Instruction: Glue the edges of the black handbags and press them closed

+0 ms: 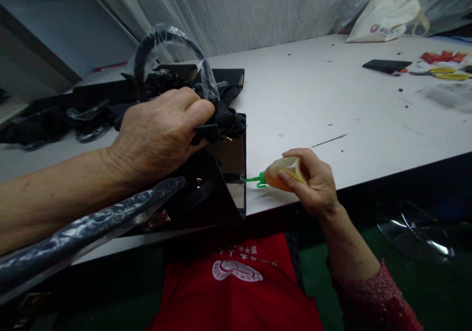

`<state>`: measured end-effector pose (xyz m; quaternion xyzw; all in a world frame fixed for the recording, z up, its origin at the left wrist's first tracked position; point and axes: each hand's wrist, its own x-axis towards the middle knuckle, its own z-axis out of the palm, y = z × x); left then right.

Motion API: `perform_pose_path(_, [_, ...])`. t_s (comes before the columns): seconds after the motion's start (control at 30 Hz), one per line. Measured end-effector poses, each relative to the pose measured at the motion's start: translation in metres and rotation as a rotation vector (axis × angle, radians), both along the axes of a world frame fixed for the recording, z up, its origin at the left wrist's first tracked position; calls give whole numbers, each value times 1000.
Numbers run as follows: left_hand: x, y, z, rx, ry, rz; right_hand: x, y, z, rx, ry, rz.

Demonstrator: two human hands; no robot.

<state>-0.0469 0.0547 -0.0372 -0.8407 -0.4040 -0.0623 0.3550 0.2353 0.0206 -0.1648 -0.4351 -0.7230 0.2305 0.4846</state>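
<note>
A black handbag (217, 193) stands at the near edge of the white table (332, 100). My left hand (162, 132) is closed over the bag's top, gripping black fabric and a flap. A plastic-wrapped handle (165, 41) arches above it. My right hand (309, 178) is closed on a small orange squeeze bottle (285, 171). The bottle's green nozzle (252, 179) touches the bag's side edge. A second wrapped strap (92, 227) crosses below my left forearm.
More black bag pieces (55, 119) lie at the left of the table. A thin needle-like rod (329, 140) lies mid-table. A white tote bag (387, 18), a black flat item (385, 66) and yellow-handled scissors (448, 74) sit at the far right.
</note>
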Motion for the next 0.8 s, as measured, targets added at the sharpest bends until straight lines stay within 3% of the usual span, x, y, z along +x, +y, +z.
perform_pose_path(0.2, [-2,-4,1,-23,-30,-15,1,-5,-7,15,-40,135])
perform_pose_path(0.33, [-3,-6,1,-32,-41,-18,4,-5,-10,41,20,100])
perform_pose_path(0.5, [-3,-6,1,-33,-57,-1,5,-3,-14,-18,51,238])
perform_pose_path(0.67, [-4,-4,-1,-39,-58,-23,6,-1,-19,6,91,163])
perform_pose_path(0.8, [-4,-2,-2,-37,-85,-43,8,-3,-19,-60,89,277])
